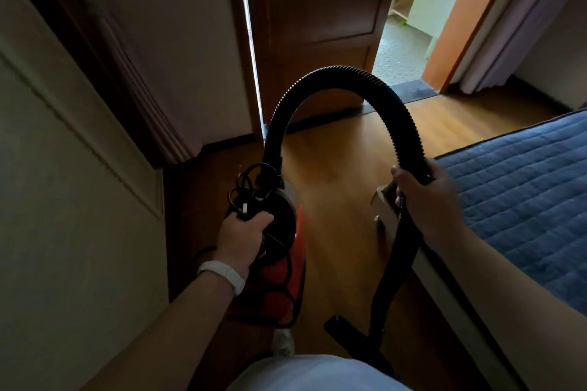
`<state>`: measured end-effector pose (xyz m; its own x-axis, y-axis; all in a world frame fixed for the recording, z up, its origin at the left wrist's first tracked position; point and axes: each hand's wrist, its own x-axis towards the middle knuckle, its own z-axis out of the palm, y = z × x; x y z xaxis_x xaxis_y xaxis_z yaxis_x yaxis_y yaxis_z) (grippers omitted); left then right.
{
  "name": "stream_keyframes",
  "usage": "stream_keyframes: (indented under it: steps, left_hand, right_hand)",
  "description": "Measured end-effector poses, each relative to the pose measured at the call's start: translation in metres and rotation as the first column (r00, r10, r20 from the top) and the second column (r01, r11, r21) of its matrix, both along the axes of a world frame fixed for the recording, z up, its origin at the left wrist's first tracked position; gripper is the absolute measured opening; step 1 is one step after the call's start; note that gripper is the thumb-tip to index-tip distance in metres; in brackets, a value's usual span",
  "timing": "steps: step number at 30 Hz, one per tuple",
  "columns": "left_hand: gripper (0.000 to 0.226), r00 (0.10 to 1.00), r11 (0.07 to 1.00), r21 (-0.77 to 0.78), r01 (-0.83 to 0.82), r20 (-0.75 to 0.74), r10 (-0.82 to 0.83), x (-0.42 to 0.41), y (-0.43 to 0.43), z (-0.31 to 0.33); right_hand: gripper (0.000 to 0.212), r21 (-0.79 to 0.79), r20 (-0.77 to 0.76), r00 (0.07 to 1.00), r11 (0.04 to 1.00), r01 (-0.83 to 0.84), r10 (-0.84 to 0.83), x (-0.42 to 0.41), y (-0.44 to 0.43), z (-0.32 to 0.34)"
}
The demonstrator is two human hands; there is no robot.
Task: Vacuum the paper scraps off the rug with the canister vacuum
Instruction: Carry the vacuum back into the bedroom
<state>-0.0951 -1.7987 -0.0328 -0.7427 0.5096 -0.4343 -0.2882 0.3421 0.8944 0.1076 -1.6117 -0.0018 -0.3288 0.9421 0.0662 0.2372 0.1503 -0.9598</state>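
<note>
Item 1. Canister vacuum (287, 276): rounded body, glossy red-orange shell with black upper parts. It sat low in the head view, left of centre, under the left hand and over the floor; whether it touched the boards could not be told.

Item 2. Left hand (244, 236): fingers curled tight round the black carry handle on top of the canister, clamped there together with loops of thin black cord (243, 187). A smooth white wristband (222, 273) circled the wrist.

Item 3. Hose (336, 70): black, corrugated, finely ribbed. It rose from the front of the canister, bent in a tall arch and came down into the right hand.

Item 4. Right hand (425, 200): fingers and thumb wrapped round the smooth black end of the hose, holding it firmly.

Item 5. Wand (394, 279): straight black tube, matte, running down from the right hand to a flat black floor nozzle (344, 330) near the bottom of the view.

Item 6. Floor (333, 168): warm brown wood-grain planks with a slight sheen.

Item 7. Bed (524, 187): at right, covered in blue fabric quilted in small rectangles, dark piping on the edge, on a pale smooth frame (386, 219).

Item 8. Door (317, 25): brown panelled wood, standing open ahead, with a dark mat (409, 90) at the threshold beside it.

Item 9. Cabinet front (63, 168): at left, pale and flat, with moulded panel edges.
</note>
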Motion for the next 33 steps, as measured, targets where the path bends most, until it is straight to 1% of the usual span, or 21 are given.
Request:
stream_keyframes:
  steps: [3,7,9,12,16,19,24,29,33]
  left_hand:
    - [0.003,0.999,0.999,0.019,0.044,-0.022,-0.044,-0.040,0.044,0.008]
    - [0.002,0.993,0.993,0.022,0.115,-0.035,-0.114,-0.080,0.097,0.016]
    - [0.013,0.990,0.991,0.014,0.135,-0.041,-0.134,-0.102,0.127,0.015]
    - [0.015,0.985,0.987,-0.002,0.161,-0.053,-0.161,-0.132,0.175,0.012]
    - [0.023,0.979,0.980,-0.013,0.196,-0.048,-0.196,-0.161,0.241,0.000]
    - [0.018,0.981,0.981,-0.036,0.188,-0.041,-0.190,-0.184,0.295,-0.005]
    - [0.010,0.978,0.981,-0.081,0.177,-0.099,-0.185,-0.218,0.388,0.002]
    - [0.012,0.977,0.982,-0.049,0.182,-0.101,-0.187,-0.245,0.470,0.009]
    - [0.011,0.980,0.984,-0.018,0.179,-0.087,-0.180,-0.272,0.523,0.008]
  right_hand:
    - [0.016,0.016,-0.020,0.998,0.998,0.062,-0.061,-0.021,0.028,0.007]
    - [0.015,0.055,-0.011,0.986,0.984,0.168,-0.167,-0.044,0.068,0.020]
    - [0.015,0.060,-0.023,0.985,0.983,0.173,-0.172,-0.055,0.092,0.021]
    - [0.016,0.071,-0.014,0.984,0.982,0.178,-0.177,-0.074,0.129,0.010]
    - [0.013,0.011,-0.102,0.967,0.972,0.235,-0.233,-0.110,0.187,-0.012]
    - [0.015,-0.046,-0.164,0.958,0.972,0.232,-0.236,-0.143,0.244,-0.027]
    - [0.015,-0.076,-0.160,0.963,0.976,0.206,-0.216,-0.183,0.336,-0.030]
    - [0.019,-0.068,-0.160,0.963,0.976,0.207,-0.216,-0.205,0.418,-0.018]
    - [0.014,-0.048,-0.155,0.965,0.977,0.208,-0.213,-0.229,0.462,-0.013]
